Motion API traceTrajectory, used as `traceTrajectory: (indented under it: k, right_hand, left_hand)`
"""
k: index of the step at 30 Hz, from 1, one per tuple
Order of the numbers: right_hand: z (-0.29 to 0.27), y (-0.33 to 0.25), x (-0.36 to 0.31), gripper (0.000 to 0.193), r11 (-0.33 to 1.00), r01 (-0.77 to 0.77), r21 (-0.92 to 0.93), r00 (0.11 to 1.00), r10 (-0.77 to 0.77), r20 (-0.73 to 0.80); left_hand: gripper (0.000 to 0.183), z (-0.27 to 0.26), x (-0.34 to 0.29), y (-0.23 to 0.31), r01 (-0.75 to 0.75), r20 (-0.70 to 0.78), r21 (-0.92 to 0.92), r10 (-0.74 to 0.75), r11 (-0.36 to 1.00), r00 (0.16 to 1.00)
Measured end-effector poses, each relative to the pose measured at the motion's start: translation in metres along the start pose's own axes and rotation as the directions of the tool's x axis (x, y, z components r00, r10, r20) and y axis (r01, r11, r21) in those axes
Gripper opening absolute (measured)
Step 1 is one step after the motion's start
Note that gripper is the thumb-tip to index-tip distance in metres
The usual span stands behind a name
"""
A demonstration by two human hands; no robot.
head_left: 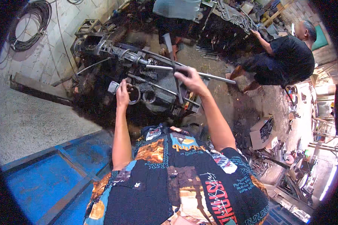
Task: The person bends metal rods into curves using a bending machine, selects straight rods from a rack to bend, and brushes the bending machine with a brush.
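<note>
A dark, greasy machine with shafts and rods (128, 56), much like a lathe, stands in front of me. My right hand (190, 79) is closed around a long dark lever (179, 90), whose upper end is blurred by motion. This lever crosses the long bright rods (218, 77) of the machine. My left hand (124, 94) has its fingers curled beside a small grey metal block (113, 87); what lies inside the fingers is hidden. Just right of that hand are two metal rings (149, 96) on the machine's near side.
At the right a person in dark clothes (294, 56) squats, reaching toward metal tools on a bench (229, 15). Another person's pale garment (178, 9) shows at the top. A coiled cable (30, 26) hangs on the wall. Blue metal panels (45, 183) lie lower left; a cardboard box (262, 133) stands right.
</note>
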State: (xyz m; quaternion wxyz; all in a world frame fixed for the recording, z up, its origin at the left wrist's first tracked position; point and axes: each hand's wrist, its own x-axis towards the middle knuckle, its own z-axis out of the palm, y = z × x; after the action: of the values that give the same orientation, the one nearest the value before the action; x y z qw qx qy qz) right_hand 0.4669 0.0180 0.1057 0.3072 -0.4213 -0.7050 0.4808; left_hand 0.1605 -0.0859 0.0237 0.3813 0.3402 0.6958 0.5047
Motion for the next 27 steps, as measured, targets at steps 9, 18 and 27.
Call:
traceTrajectory:
  k: [9, 18, 27]
  right_hand:
    - [-0.073, -0.075, 0.016, 0.019, 0.801, 0.333, 0.498, 0.892, -0.095, -0.443]
    - [-0.075, -0.074, 0.013, 0.017, 0.45, 0.474, 0.757, 0.811, 0.114, -0.574]
    - [-0.069, -0.048, 0.003, 0.011, 0.342, 0.517, 0.785, 0.762, 0.234, -0.604]
  left_hand:
    - [0.057, 0.035, 0.025, 0.107, -0.385, 0.047, -0.103, 0.391, 0.917, 0.919]
    - [0.069, 0.077, 0.028, 0.157, -0.396, 0.057, -0.514, 0.492, 0.761, 0.869]
    - [0.071, 0.107, 0.028, 0.166, -0.38, 0.048, -0.638, 0.527, 0.67, 0.848]
